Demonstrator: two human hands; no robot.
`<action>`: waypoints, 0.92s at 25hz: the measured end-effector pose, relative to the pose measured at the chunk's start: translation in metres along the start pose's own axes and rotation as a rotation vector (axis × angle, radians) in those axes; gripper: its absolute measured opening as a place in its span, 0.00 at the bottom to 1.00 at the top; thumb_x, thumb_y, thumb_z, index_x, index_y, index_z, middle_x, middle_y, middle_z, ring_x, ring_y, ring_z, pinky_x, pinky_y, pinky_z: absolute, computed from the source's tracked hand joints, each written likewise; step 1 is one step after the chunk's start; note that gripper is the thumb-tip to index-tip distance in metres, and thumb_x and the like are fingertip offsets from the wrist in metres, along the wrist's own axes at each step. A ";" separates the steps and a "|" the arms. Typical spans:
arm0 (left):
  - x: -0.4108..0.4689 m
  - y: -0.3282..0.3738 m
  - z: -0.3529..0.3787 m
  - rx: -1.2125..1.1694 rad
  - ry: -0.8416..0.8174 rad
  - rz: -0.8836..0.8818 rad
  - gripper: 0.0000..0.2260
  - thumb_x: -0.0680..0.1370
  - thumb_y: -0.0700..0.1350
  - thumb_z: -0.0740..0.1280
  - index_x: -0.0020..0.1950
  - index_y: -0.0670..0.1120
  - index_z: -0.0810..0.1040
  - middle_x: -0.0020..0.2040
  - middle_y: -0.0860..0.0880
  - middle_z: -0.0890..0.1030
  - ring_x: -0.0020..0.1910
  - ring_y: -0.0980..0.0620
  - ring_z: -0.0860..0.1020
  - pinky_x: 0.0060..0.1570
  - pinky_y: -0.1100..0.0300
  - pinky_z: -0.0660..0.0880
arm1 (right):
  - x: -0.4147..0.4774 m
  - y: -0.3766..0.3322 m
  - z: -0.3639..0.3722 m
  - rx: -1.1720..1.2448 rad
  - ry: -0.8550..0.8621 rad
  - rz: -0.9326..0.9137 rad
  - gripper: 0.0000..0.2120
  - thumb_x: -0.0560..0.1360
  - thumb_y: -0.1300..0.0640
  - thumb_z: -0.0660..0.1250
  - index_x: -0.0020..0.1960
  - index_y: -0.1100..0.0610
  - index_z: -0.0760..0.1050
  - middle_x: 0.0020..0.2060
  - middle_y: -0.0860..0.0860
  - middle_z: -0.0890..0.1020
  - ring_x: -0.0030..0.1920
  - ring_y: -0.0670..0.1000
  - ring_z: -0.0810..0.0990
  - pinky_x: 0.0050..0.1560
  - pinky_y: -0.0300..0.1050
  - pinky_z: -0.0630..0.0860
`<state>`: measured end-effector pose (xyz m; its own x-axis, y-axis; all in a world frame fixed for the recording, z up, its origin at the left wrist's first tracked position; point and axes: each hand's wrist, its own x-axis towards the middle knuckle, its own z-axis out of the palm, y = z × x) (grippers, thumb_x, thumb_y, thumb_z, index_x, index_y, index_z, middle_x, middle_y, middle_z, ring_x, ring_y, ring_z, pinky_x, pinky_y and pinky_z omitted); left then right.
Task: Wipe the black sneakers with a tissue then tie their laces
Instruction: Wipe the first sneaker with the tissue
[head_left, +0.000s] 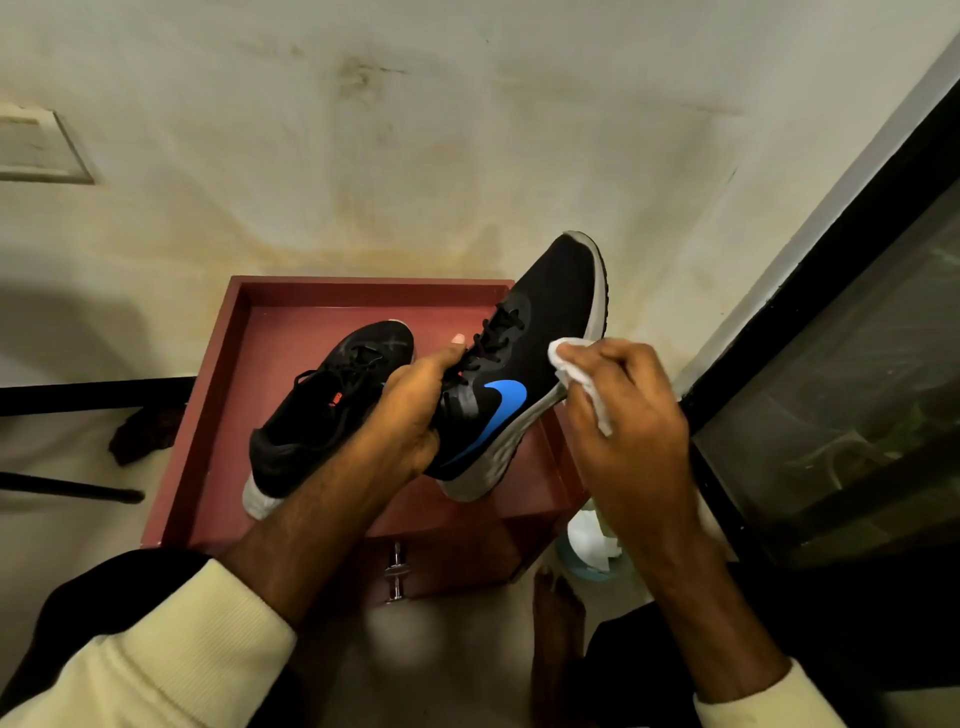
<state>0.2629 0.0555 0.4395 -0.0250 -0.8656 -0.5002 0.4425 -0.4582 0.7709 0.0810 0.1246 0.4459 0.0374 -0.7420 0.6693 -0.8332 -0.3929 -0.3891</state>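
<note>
A black sneaker with a blue logo and a grey sole (540, 332) is held up above the red cabinet top (270, 332), toe pointing away and up. My left hand (415, 405) grips it around the collar and tongue, thumb on the loose black laces. My right hand (628, 410) holds a crumpled white tissue (576, 374) pressed against the sneaker's grey sole edge on its right side. The second black sneaker (332, 410) lies on the cabinet top to the left, laces loose, its heel partly behind my left forearm.
The red cabinet has a raised rim and a metal drawer handle (395, 571) at its front. More white tissue (592, 540) sits in a light blue holder on the floor at the right. A dark-framed glass door (841, 374) stands right. My bare foot (556, 623) rests below.
</note>
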 end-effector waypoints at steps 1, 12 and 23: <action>-0.002 -0.001 0.001 -0.020 -0.054 -0.011 0.12 0.79 0.49 0.72 0.51 0.40 0.85 0.47 0.44 0.88 0.42 0.49 0.87 0.50 0.55 0.82 | 0.007 0.004 -0.004 -0.007 0.071 0.013 0.15 0.81 0.66 0.69 0.67 0.59 0.80 0.60 0.55 0.78 0.60 0.50 0.79 0.61 0.43 0.81; -0.004 -0.002 0.003 -0.193 -0.140 -0.044 0.12 0.79 0.44 0.73 0.60 0.40 0.85 0.54 0.42 0.87 0.52 0.47 0.86 0.51 0.56 0.84 | -0.001 0.004 0.006 0.052 0.076 0.000 0.14 0.81 0.67 0.68 0.66 0.62 0.81 0.60 0.56 0.79 0.61 0.52 0.80 0.64 0.45 0.80; -0.010 0.003 0.003 -0.316 -0.228 -0.080 0.05 0.77 0.39 0.73 0.51 0.38 0.85 0.51 0.42 0.88 0.47 0.50 0.87 0.51 0.59 0.84 | -0.017 0.001 0.021 0.101 -0.129 0.031 0.11 0.79 0.62 0.69 0.61 0.60 0.80 0.58 0.53 0.80 0.59 0.51 0.81 0.58 0.47 0.83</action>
<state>0.2614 0.0624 0.4483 -0.2530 -0.8687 -0.4259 0.6844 -0.4719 0.5558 0.0912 0.1256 0.4207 0.0883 -0.8155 0.5720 -0.7759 -0.4164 -0.4739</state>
